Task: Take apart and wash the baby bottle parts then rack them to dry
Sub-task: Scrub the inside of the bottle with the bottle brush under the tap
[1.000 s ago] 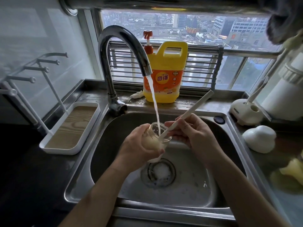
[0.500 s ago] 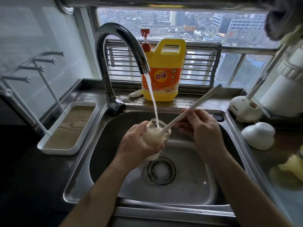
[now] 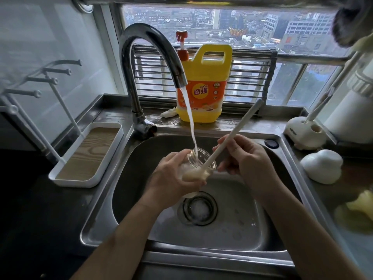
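Squarely over the sink drain [image 3: 198, 209], the left grip [image 3: 171, 178] wrapped the bottle [image 3: 198, 165], mouth tilted under the running tap [image 3: 153, 43], while the right grip [image 3: 248, 158] pinched the brush [image 3: 238, 128] to scrub inside.

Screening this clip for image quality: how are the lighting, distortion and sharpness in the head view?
Head view: backlit by the window, leaving the counter at lower left nearly black; wide-angle distortion bows the sink rim; bottle in the left hand and brush handle in the right hand look slightly soft; a blurred dark shape intrudes top right.
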